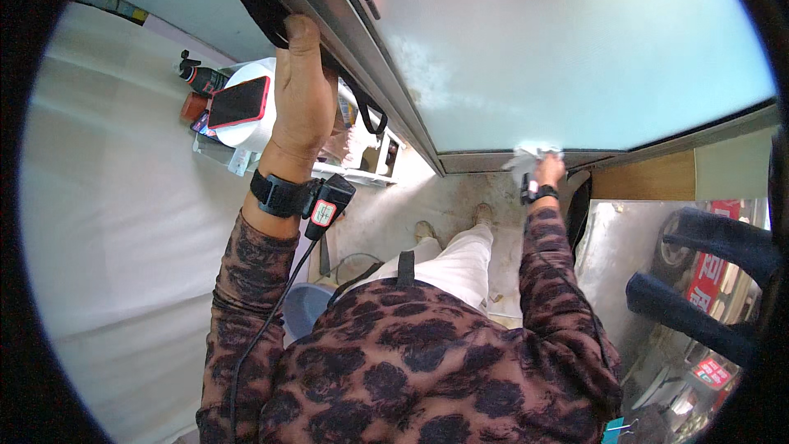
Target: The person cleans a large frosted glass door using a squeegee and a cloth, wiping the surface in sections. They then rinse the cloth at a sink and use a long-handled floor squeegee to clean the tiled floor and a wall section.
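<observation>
My left hand (306,92) is raised against the edge of a metal-framed door (363,55), thumb up and fingers hidden behind the wrist side and frame. Its grip on the frame cannot be made out fully. My right hand (550,169) holds a crumpled white cloth or tissue (531,156) at the lower edge of the frosted glass panel (555,61), near the bottom rail. Both wrists wear black straps with small devices. Black straps hang along the door frame beside my left hand.
Left of the door, a white rack (363,174) holds small items; a red-edged phone (239,102) lies on a white roll (246,129) near a dark bottle (203,79). A blue-grey basin (305,308) stands by my legs. Dark trousered legs (690,314) show at the right.
</observation>
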Motion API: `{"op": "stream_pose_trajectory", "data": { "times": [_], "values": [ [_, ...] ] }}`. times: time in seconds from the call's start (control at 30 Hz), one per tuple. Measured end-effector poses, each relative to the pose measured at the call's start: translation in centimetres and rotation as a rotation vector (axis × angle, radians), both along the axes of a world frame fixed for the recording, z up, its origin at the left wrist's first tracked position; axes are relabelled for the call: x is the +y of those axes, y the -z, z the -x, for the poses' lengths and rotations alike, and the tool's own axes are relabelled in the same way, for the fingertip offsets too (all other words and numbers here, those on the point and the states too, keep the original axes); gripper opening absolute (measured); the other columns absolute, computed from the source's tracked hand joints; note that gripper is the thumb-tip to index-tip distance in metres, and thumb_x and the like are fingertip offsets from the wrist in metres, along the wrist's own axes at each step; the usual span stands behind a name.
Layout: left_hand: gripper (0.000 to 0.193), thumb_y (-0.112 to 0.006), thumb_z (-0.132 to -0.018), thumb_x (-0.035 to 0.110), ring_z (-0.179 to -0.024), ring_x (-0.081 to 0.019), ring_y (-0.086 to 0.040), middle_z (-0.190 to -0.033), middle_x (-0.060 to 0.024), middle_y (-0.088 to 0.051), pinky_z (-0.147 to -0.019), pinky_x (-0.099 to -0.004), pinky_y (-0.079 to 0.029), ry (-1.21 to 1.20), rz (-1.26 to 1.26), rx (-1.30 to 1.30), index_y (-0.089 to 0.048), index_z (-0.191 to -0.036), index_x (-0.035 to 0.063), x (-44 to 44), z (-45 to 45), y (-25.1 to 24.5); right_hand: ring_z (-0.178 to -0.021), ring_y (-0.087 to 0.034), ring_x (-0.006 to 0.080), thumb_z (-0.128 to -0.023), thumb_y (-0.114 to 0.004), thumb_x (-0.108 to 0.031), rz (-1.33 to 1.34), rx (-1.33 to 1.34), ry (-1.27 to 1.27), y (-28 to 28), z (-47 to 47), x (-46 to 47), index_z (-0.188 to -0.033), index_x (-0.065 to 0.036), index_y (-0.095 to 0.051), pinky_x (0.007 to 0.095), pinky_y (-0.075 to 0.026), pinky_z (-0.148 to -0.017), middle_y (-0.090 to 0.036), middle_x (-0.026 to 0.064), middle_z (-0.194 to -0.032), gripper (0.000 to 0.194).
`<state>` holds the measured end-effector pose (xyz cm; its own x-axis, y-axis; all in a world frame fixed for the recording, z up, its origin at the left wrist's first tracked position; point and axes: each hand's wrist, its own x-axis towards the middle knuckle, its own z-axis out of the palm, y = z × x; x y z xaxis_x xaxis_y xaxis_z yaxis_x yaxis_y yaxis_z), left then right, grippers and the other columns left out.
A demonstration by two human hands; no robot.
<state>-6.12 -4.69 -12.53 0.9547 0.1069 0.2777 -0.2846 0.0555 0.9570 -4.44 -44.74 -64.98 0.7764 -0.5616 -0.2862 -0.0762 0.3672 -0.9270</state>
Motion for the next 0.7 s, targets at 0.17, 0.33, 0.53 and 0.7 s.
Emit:
{"op": "stream_pose_trajectory", "data": {
  "times": [0.17, 0.33, 0.53, 0.7],
  "values": [
    [0.067, -0.040, -0.099, 0.057, -0.124, -0.0214, -0.043, -0.136, -0.0088, -0.047, -0.110, -0.0372, -0.031, 0.038, 0.002, 0.002, -0.038, -0.143, 0.0061, 0.0, 0.2, 0.1, -0.061, -0.055, 0.0235, -0.084, -0.056, -0.013, 0.579, 0.241, -0.209, -1.6, -0.4, 1.3, -0.081, -0.012, -0.057, 0.0393, -0.043, -0.053, -0.056, 0.0041, -0.071, 0.004],
    [0.066, -0.040, -0.099, 0.056, -0.122, -0.0207, -0.045, -0.134, -0.0094, -0.049, -0.109, -0.0379, -0.032, -0.013, -0.026, 0.036, -0.039, -0.141, 0.0049, -0.1, 0.4, -0.3, -0.086, -0.065, 0.0401, -0.079, -0.069, -0.038, 1.371, 0.172, -0.989, -6.1, 1.8, 18.5, -0.089, -0.006, -0.070, 0.0487, -0.051, -0.078, -0.069, 0.0193, -0.087, 0.033],
    [0.068, -0.041, -0.099, 0.057, -0.112, -0.0205, -0.049, -0.127, -0.0106, -0.053, -0.100, -0.0336, -0.038, -0.011, -0.044, -0.030, -0.045, -0.135, -0.0009, -0.3, -0.5, -0.1, -0.082, -0.063, 0.0274, -0.082, -0.064, -0.013, 0.340, -0.085, -0.912, -14.2, 2.4, 20.9, -0.087, -0.004, -0.065, 0.0374, -0.051, -0.070, -0.065, 0.0115, -0.086, 0.010],
    [0.067, -0.039, -0.101, 0.053, -0.116, -0.0237, -0.047, -0.132, -0.0134, -0.050, -0.104, -0.0342, -0.035, 0.051, -0.172, -0.043, -0.040, -0.140, -0.0008, 0.6, -1.7, 0.5, -0.075, -0.061, 0.0177, -0.083, -0.060, 0.001, -0.272, 0.022, -0.258, -15.7, 1.7, 12.0, -0.090, -0.003, -0.060, 0.0299, -0.052, -0.064, -0.060, 0.0060, -0.085, 0.008]
  ]
}}
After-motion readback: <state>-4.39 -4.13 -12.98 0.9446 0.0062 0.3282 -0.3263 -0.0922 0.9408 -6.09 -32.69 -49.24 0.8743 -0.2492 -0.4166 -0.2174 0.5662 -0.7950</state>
